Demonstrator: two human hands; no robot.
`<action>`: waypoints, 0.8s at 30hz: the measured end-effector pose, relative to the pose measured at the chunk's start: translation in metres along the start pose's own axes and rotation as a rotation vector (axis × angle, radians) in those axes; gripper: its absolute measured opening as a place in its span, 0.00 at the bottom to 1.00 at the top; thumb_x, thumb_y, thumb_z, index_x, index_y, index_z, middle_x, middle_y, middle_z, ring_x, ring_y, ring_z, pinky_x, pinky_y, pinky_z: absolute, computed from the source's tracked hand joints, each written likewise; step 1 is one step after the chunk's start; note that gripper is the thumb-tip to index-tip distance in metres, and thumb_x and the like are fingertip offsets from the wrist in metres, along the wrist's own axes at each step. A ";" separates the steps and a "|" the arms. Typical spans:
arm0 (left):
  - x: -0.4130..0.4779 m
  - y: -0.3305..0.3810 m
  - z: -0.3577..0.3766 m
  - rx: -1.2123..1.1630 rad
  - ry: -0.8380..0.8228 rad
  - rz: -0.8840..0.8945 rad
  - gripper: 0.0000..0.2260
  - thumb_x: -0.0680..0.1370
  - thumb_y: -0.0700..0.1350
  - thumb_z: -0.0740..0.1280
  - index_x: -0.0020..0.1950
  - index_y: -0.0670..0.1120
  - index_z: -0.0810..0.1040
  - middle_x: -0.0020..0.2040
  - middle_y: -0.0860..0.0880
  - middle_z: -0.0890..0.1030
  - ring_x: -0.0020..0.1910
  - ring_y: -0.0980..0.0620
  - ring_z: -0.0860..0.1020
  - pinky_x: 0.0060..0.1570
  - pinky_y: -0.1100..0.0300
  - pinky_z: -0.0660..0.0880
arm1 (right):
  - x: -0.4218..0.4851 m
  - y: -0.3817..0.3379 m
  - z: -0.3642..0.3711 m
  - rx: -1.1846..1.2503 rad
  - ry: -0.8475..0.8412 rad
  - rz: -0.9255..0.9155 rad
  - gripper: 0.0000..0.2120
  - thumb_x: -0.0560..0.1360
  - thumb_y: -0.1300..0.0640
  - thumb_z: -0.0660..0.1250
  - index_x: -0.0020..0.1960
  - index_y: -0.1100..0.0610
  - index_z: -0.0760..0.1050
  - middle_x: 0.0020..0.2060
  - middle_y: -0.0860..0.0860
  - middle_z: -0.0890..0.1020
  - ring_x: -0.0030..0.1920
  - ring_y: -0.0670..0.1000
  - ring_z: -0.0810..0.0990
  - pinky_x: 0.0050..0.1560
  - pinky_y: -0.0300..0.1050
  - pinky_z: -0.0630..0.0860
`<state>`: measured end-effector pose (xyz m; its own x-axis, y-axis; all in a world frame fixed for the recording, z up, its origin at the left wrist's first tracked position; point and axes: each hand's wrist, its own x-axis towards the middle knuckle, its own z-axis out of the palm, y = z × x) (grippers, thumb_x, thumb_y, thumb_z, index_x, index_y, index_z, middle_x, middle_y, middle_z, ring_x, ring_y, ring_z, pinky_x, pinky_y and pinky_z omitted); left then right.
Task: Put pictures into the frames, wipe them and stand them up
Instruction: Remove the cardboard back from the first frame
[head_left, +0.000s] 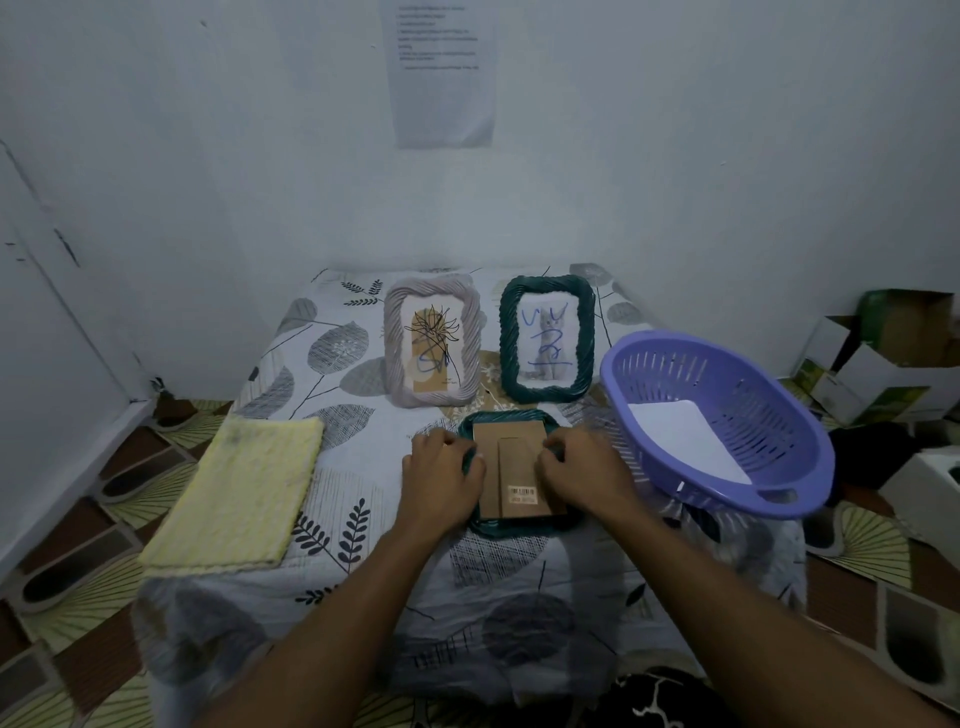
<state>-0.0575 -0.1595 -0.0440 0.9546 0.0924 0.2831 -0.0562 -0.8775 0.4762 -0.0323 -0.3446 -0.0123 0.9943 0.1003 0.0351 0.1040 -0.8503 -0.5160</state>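
At lower centre, a dark green frame (519, 470) is seen lying face down on the leaf-patterned cloth (363, 467), its brown backing board (511, 457) with barcode label uppermost; the left hand (441, 475) is pressed on its left edge and the right hand (582, 467) on its right edge, fingers curled down against the frame, though whether they actually clamp it cannot be told. Behind it, at centre, a pale grey frame (431, 348) and a second green frame (546, 340) are stood upright side by side, each with a picture scribbled over in blue. A yellow cloth (239, 493) is laid flat at lower left, and a purple basket (717, 421) holding a white sheet (685, 441) is placed at the right.
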 end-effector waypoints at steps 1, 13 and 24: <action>0.000 0.002 0.001 -0.003 -0.009 0.002 0.14 0.79 0.50 0.61 0.59 0.48 0.80 0.59 0.47 0.74 0.61 0.46 0.66 0.57 0.51 0.65 | -0.001 -0.002 0.001 0.005 -0.010 0.008 0.12 0.75 0.49 0.64 0.54 0.52 0.80 0.49 0.52 0.83 0.48 0.53 0.80 0.51 0.53 0.80; -0.001 -0.001 -0.001 -0.021 -0.082 -0.039 0.14 0.78 0.49 0.63 0.60 0.47 0.79 0.64 0.49 0.72 0.64 0.48 0.63 0.59 0.51 0.64 | 0.010 -0.013 0.004 0.282 -0.118 0.222 0.13 0.68 0.56 0.74 0.52 0.55 0.76 0.50 0.56 0.81 0.50 0.58 0.81 0.52 0.57 0.80; -0.002 0.026 0.000 -0.120 -0.115 -0.158 0.14 0.74 0.59 0.67 0.33 0.53 0.70 0.51 0.53 0.68 0.60 0.49 0.64 0.55 0.52 0.63 | 0.011 0.007 0.006 0.051 0.067 0.104 0.15 0.73 0.68 0.62 0.57 0.60 0.79 0.54 0.59 0.81 0.51 0.58 0.80 0.48 0.47 0.75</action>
<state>-0.0602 -0.1823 -0.0327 0.9809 0.1644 0.1037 0.0690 -0.7933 0.6049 -0.0210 -0.3459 -0.0205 0.9991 -0.0232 0.0357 0.0009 -0.8269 -0.5624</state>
